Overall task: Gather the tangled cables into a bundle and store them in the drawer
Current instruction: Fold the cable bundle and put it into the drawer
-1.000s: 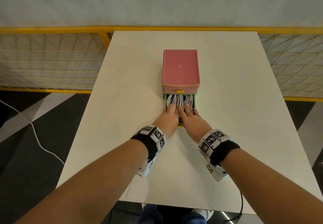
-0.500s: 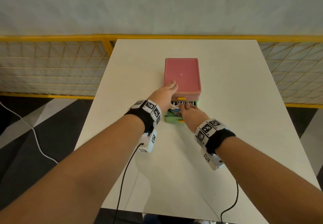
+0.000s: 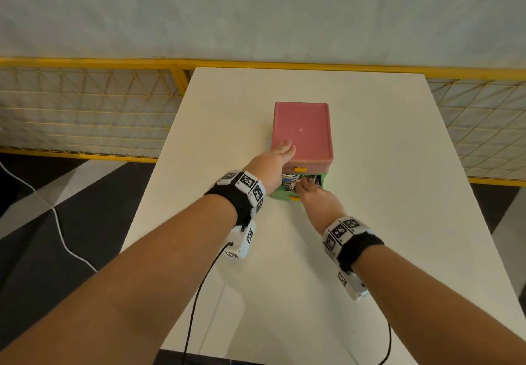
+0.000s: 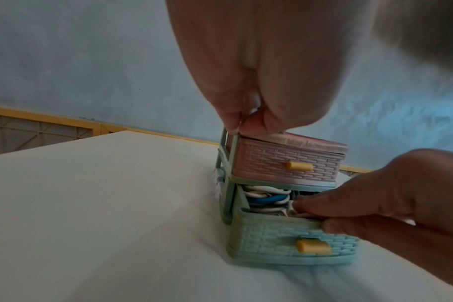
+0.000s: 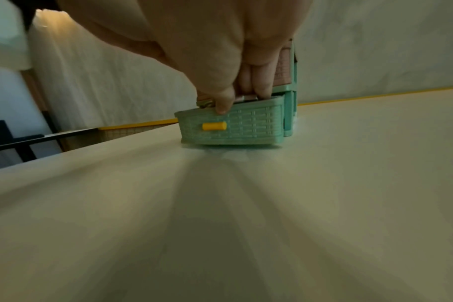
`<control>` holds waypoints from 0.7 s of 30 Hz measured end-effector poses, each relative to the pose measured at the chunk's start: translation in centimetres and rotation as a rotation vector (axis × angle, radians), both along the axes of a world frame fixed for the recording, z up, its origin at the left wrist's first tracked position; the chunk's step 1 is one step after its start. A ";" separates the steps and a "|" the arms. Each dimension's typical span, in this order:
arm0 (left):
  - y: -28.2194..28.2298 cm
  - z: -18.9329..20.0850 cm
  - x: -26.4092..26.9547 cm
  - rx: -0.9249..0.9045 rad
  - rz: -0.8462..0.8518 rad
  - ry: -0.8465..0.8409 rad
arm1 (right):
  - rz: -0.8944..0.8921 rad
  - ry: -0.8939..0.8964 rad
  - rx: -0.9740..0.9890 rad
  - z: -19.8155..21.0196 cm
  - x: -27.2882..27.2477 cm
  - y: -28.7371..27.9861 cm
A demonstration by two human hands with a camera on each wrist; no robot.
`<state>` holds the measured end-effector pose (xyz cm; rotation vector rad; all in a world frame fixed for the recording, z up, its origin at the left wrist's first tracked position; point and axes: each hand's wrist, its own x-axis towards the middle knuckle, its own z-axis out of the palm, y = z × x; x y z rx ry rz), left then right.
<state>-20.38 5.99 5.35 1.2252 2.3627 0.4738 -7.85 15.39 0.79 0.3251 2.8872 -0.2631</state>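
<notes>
Cables (image 4: 268, 199) are in, coiled inside the half-open green drawer (image 4: 292, 243)! Right hand (image 3: 313, 194), fingers straight, tamps them down, thumb on the drawer's near front. Left hand (image 3: 280, 155) lies flat, bracing the pink top (image 3: 307, 125). Only the closing push remains, I'd say.

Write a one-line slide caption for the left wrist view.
The left hand presses on the drawer unit while the right hand pushes white and blue cables into the open green drawer.

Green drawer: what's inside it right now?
White and blue cables, coiled at the left of the green drawer. Fingers of the right hand lie across the right side, covering what is under them; the back is hidden beneath the pink drawer.
</notes>
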 end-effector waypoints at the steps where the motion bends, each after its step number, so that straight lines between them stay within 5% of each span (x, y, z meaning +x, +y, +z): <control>1: 0.0 0.0 0.0 0.002 0.000 -0.001 | 0.017 -0.047 0.006 0.2 -0.2 0.1; 5: 0.0 -0.2 -0.2 0.008 0.005 -0.015 | 0.082 -0.132 -0.104 0.7 -0.5 1.5; 15: -0.1 -0.4 -0.2 0.027 0.002 -0.019 | -0.034 0.303 -0.110 -0.9 0.1 2.2; 21: -0.1 -0.3 -0.2 0.029 0.000 -0.016 | 0.026 0.274 -0.132 -0.2 0.6 3.1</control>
